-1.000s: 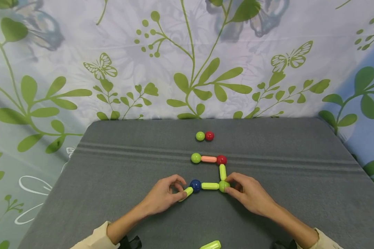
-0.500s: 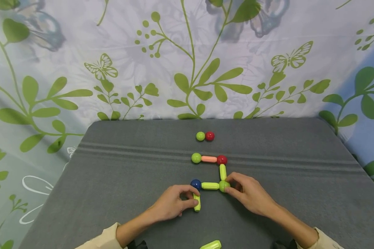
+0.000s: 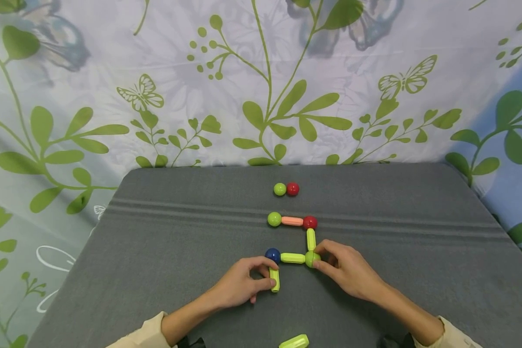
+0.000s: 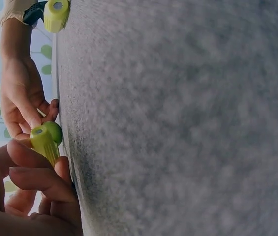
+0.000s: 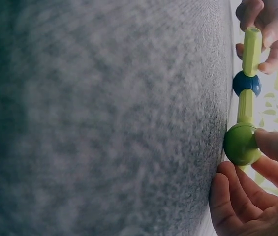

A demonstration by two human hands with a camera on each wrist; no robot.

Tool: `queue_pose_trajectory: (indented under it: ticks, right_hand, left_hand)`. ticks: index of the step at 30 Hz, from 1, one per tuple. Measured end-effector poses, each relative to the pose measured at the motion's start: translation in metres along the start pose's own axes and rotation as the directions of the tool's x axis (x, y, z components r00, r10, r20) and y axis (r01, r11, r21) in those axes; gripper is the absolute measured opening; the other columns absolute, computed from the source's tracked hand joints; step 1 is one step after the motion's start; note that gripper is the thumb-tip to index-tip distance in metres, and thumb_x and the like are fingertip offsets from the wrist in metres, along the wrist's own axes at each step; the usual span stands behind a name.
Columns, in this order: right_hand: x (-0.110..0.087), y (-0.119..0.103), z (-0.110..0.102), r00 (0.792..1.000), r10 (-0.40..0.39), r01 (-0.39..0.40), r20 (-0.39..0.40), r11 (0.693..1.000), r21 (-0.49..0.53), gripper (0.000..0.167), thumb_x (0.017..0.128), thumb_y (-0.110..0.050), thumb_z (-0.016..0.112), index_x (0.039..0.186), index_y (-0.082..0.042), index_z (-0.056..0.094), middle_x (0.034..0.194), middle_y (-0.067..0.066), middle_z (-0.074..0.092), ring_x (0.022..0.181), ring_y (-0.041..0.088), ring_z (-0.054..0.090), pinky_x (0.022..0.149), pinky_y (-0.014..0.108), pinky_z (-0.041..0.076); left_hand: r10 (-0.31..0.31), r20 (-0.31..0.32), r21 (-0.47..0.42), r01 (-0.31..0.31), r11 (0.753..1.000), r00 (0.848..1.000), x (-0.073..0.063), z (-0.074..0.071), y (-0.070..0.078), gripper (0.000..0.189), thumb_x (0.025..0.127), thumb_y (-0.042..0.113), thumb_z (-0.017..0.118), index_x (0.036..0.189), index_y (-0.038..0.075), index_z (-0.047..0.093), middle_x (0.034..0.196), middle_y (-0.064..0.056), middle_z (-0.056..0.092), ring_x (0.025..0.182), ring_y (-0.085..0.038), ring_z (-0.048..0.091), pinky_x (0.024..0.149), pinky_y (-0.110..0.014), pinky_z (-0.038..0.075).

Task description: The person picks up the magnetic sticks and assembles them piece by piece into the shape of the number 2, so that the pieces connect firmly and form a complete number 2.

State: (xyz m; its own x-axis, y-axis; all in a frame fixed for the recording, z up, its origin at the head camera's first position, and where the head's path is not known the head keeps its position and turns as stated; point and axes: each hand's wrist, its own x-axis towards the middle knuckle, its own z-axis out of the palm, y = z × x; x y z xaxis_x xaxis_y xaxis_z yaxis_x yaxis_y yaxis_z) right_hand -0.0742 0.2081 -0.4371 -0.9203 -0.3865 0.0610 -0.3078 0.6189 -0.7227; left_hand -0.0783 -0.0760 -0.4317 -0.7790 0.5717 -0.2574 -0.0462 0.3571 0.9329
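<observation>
My left hand (image 3: 243, 282) pinches a yellow-green magnetic rod (image 3: 275, 281) between thumb and fingers. That rod's far end meets a blue ball (image 3: 272, 255), and it points toward me. From the blue ball a second yellow-green rod (image 3: 293, 258) runs right to a green ball (image 5: 240, 144), which the thumb and fingers of my right hand (image 3: 350, 270) pinch. Another yellow-green rod (image 3: 311, 239) leads away from the green ball to a red ball (image 3: 310, 222). A salmon rod (image 3: 292, 221) joins the red ball to a further green ball (image 3: 274, 219).
Two loose balls, one green (image 3: 280, 189) and one red (image 3: 293, 188), sit side by side farther back. A spare yellow-green rod (image 3: 294, 341) lies near the front. The grey cloth-covered table (image 3: 178, 232) ends at a leaf-patterned curtain (image 3: 226, 96).
My left hand has moved right and swung its rod from slanting left to pointing toward me, still at the blue ball. My right hand has kept its place on the green ball.
</observation>
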Motion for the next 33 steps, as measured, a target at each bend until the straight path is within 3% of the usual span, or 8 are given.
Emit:
queue_pose_trajectory:
  ticks: [8, 33]
  right_hand:
    - [0.0001, -0.0008, -0.0016, 1.000, 0.004, -0.004, 0.001, 1.000, 0.004, 0.013, 0.093, -0.022, 0.071, 0.104, -0.019, 0.066, 0.082, -0.012, 0.059, 0.063, 0.004, 0.052, 0.054, 0.026, 0.045]
    - [-0.0009, 0.0004, -0.0005, 1.000, 0.021, -0.021, 0.009, 1.000, 0.008, 0.013, 0.093, -0.024, 0.070, 0.105, -0.020, 0.065, 0.083, -0.012, 0.059, 0.064, 0.004, 0.052, 0.055, 0.026, 0.045]
  left_hand:
    - [-0.002, -0.013, 0.021, 0.002, 1.000, 1.000, 0.0000, -0.0006, -0.0020, 0.025, 0.091, 0.012, 0.071, 0.116, 0.011, 0.067, 0.088, -0.002, 0.062, 0.047, -0.011, 0.050, 0.045, -0.024, 0.043]
    - [-0.001, 0.001, 0.007, 0.001, 1.000, 1.000, -0.0035, -0.0042, -0.0053, 0.025, 0.096, 0.021, 0.066, 0.119, 0.012, 0.068, 0.090, -0.001, 0.063, 0.049, -0.009, 0.044, 0.047, -0.023, 0.040]
